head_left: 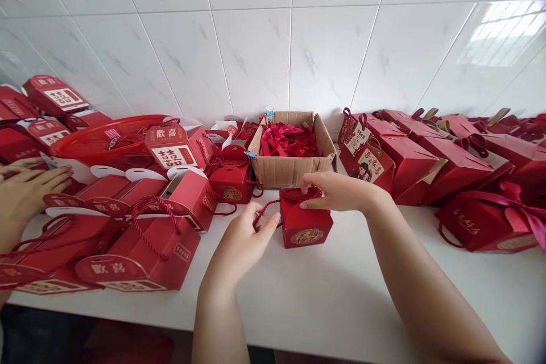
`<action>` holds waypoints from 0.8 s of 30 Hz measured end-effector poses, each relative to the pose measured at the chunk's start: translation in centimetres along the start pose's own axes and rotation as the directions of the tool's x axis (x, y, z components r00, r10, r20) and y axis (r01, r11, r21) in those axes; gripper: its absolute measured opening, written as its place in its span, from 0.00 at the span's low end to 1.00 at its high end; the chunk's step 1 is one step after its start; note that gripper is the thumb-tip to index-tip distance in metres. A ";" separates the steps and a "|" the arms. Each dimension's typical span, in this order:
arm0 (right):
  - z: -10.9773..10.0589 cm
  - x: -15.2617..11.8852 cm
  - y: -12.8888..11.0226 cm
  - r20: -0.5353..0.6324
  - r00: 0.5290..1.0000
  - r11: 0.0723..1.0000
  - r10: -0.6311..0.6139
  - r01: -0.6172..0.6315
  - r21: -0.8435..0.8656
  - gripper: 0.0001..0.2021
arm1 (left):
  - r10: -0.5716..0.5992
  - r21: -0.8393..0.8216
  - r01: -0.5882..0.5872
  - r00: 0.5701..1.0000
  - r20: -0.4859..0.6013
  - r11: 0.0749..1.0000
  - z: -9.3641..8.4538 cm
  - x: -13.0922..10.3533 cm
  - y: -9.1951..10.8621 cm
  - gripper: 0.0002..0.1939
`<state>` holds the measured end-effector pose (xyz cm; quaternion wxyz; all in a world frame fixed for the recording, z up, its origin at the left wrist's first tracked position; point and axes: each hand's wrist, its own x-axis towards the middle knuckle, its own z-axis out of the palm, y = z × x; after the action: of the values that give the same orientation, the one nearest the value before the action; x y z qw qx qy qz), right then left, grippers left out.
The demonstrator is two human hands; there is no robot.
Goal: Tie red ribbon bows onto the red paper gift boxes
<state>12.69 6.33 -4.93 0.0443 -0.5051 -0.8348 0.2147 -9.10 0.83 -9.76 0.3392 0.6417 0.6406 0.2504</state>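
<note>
A small red box (pixel 306 227) with a gold round emblem stands upright on the white table (pixel 294 301). My right hand (pixel 326 190) is on its top, thumb and fingers closed at the dark red cord there. To the left of the box, my left hand (pixel 251 233) pinches the red cord (pixel 268 205) that runs to the box's side. Just behind the box sits an open cardboard carton (pixel 290 170) filled with red ribbons (pixel 288 140).
Red gift boxes (pixel 145 239) with rope handles crowd the left, around a red basket (pixel 106 136). Another person's hands (pixel 29 187) are at the far left. Rows of red boxes (pixel 409 156) and a ribboned box (pixel 482 222) stand on the right. A tiled wall rises behind.
</note>
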 end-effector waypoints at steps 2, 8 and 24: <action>0.0 0.0 0.0 -0.006 1.000 1.000 -0.022 0.021 -0.017 0.08 | -0.002 -0.018 0.001 0.999 -0.036 1.000 0.2 0.3 -0.1 0.22; -0.4 -0.1 0.5 -0.070 0.996 0.998 -0.059 0.059 0.000 0.05 | 0.026 0.010 -0.025 0.994 -0.111 1.000 1.3 0.8 -0.1 0.29; -2.6 -2.1 3.2 -0.413 0.869 0.961 0.275 -0.256 0.101 0.09 | 0.370 -0.025 -0.378 0.916 -0.153 0.925 3.7 1.2 1.1 0.16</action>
<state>17.08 6.61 -3.54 0.2049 -0.6482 -0.7231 0.1221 -5.53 1.69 -11.51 0.2546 0.7229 0.5222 0.3741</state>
